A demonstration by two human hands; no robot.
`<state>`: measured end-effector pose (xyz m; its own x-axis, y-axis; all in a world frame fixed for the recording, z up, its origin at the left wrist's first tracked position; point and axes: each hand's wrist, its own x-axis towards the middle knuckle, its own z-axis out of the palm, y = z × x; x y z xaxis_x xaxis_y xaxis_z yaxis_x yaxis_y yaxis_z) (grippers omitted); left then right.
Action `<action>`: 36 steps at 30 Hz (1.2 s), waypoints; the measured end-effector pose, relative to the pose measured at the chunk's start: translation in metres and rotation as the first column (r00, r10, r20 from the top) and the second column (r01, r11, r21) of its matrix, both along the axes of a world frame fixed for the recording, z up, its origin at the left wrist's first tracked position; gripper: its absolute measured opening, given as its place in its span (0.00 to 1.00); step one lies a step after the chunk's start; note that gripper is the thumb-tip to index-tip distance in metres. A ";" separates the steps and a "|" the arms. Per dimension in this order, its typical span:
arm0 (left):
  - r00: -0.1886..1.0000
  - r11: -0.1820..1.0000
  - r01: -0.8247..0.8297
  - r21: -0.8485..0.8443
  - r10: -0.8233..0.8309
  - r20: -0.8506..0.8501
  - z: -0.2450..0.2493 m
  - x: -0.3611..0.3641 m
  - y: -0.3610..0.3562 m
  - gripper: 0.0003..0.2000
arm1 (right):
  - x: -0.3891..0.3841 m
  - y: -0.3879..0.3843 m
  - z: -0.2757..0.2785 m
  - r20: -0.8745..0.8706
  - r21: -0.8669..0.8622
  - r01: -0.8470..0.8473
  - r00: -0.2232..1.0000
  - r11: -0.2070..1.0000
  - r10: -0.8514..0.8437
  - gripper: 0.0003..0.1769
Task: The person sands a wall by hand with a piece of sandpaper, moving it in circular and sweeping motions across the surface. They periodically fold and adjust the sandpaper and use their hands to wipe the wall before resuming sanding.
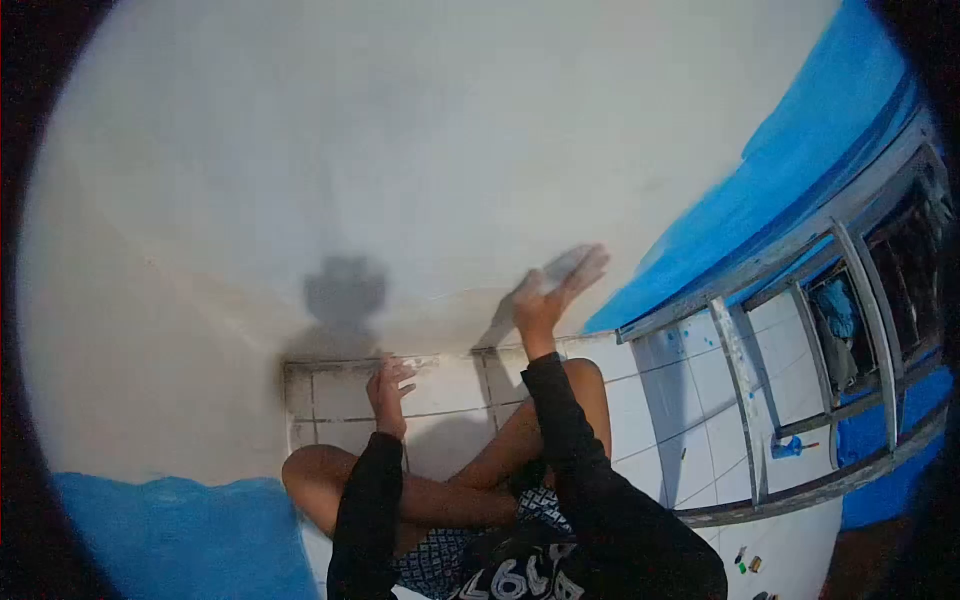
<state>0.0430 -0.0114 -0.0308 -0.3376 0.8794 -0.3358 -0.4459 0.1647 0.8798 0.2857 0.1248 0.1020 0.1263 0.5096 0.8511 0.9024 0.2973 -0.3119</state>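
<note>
My right hand (558,292) reaches up against the pale wall (420,170), its fingers extended and pressing a grey flat piece (566,263), similar to sandpaper, to the surface. Its shadow falls just left of the wrist. Lower down, my left hand (387,392) is near the foot of the wall with fingers loosely bent and apart, nothing visible in it. Whitish dust or flakes (412,362) lie by its fingertips, along the dirty edge where wall meets floor.
I sit cross-legged on white floor tiles (630,410). Blue paint (190,535) covers the wall at lower left, and a blue band (790,150) runs at right. A worn ladder-like frame (735,390) stands at right, with a blue-headed brush (792,447) on the floor within it.
</note>
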 end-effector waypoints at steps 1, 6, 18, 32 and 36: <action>1.000 0.999 -0.020 -0.049 0.019 -0.011 0.008 0.000 0.000 0.26 | 0.010 0.004 -0.006 -0.244 0.008 -0.018 0.970 1.000 0.020 0.47; 0.988 0.992 0.081 0.098 -0.066 -0.140 0.009 0.007 0.007 0.26 | -0.076 -0.010 0.035 -0.647 0.112 -0.012 0.758 0.994 0.082 0.49; 0.912 0.933 0.344 0.103 -0.306 -0.272 0.027 0.013 0.007 0.28 | -0.018 0.022 -0.048 -0.615 -0.129 -0.065 0.788 0.990 -0.028 0.46; 0.849 0.841 0.512 0.177 -0.464 -0.252 0.045 0.026 -0.009 0.18 | -0.025 -0.017 0.054 -0.508 -0.028 -0.099 0.858 0.995 0.071 0.43; 0.829 0.841 0.522 0.139 -0.462 -0.316 0.041 0.031 -0.006 0.20 | -0.023 -0.005 0.077 -0.404 0.000 0.003 0.915 1.000 -0.003 0.45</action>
